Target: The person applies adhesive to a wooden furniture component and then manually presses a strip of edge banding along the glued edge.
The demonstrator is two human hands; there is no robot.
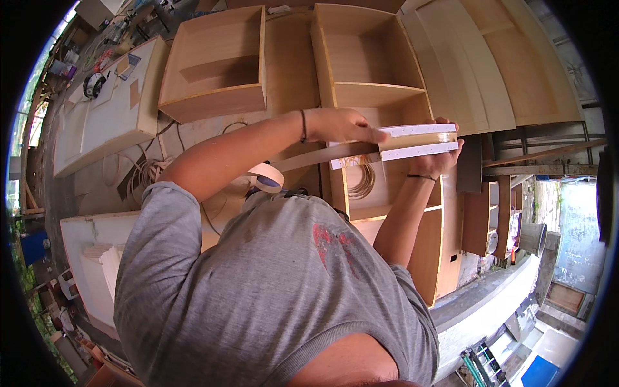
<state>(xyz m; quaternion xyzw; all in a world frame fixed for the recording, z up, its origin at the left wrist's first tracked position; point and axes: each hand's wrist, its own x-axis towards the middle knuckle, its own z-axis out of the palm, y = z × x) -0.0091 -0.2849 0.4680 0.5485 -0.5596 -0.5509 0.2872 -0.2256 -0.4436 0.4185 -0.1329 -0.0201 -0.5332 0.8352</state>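
In the head view, a flat reel with two white, dotted sides and a tan band wound between them (419, 153) is held in front of the person's chest, above an open, pale wooden cabinet with compartments (382, 85). The right hand (443, 159) is clamped around the reel's right end, its fingertips showing at both white sides. The left hand (342, 126) is closed on the reel's left part, thumb laid along it; I cannot tell whether it also pinches the band. A wide tan strip (316, 157) runs leftward from the reel toward a loose tan loop (269, 178) beside the grey T-shirt (271, 258). Thin, coiled tan strips (364, 184) show below the reel, and a second open wooden box (216, 61) stands to the left.
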